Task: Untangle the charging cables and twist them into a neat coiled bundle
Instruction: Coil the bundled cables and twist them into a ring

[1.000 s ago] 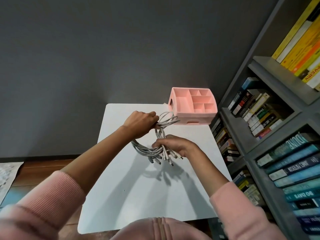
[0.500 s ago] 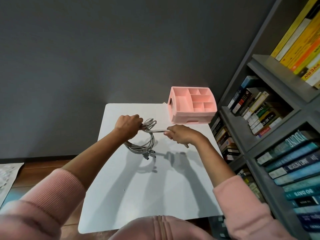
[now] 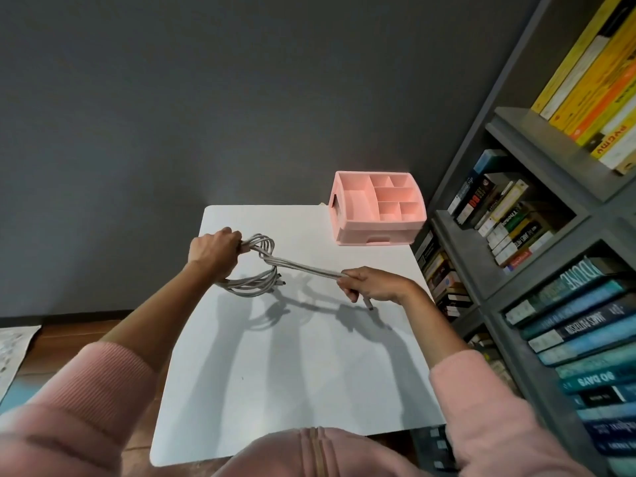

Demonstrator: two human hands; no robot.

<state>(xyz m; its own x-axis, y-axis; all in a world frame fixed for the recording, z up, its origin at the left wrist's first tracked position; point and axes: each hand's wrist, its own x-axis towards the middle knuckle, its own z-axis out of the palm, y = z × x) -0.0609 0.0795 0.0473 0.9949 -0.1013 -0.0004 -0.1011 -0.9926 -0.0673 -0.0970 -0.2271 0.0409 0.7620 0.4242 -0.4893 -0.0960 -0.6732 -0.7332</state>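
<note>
A dark grey wall fills the upper half of the view, and a grey bookshelf packed with books runs down the right edge. Below the wall stands a small white table. A pink desk organiser with open compartments sits at its far right corner, and nothing can be seen inside it. A person in pink sleeves reaches over the table with both hands well apart above its far half. The left hand is closed around the top of a bunch of grey charging cables. The bunch hangs from that fist as a rough round loop, raised off the tabletop. From the loop a straight run of several strands stretches taut to the right, where the right hand grips its end in curled fingers. A few small plugs stick out at the loop's right side, and one more plug pokes out below the right hand. The untangling looks largely finished, since the cables lie side by side with no visible knots, though the crossing near the left hand is too small to read with certainty. The coiling seems about half done. One loop is formed, the stretched length is not yet wound around it, and the loose plug ends are not tucked in.
</note>
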